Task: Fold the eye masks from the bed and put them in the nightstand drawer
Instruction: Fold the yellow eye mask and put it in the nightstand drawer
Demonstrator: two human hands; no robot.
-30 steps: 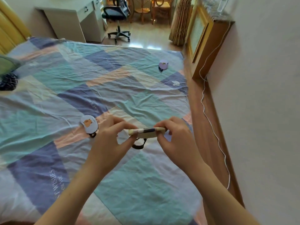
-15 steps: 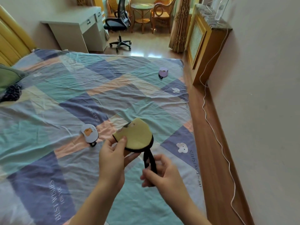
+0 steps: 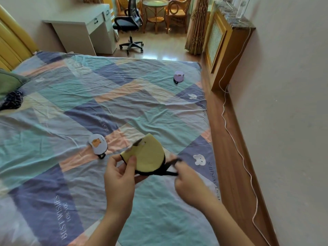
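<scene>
Left hand (image 3: 119, 172) is closed on the yellow mask (image 3: 148, 156), thumb pressed on its near face and fingers curled behind, holding it folded in half above the bed (image 3: 53, 107). Right hand (image 3: 188, 180), just to the right of the yellow mask, pinches the black strap (image 3: 169, 166) that runs out from the mask's lower edge; the hand is blurred, so the exact finger grip is hard to make out, but it is closed on the strap and pulls it taut to the right. Two more masks lie flat on the bed. To the left of the yellow mask and slightly farther from the person sits the white mask (image 3: 98, 143) with an orange animal print, its dark strap tucked at its near end. Well beyond the yellow mask, near the bed's far right corner, lies the purple mask (image 3: 178, 76). Left of the yellow mask and far off, at the bed's edge, are a green pillow (image 3: 8, 81) and a dark patterned cloth (image 3: 13, 100).
</scene>
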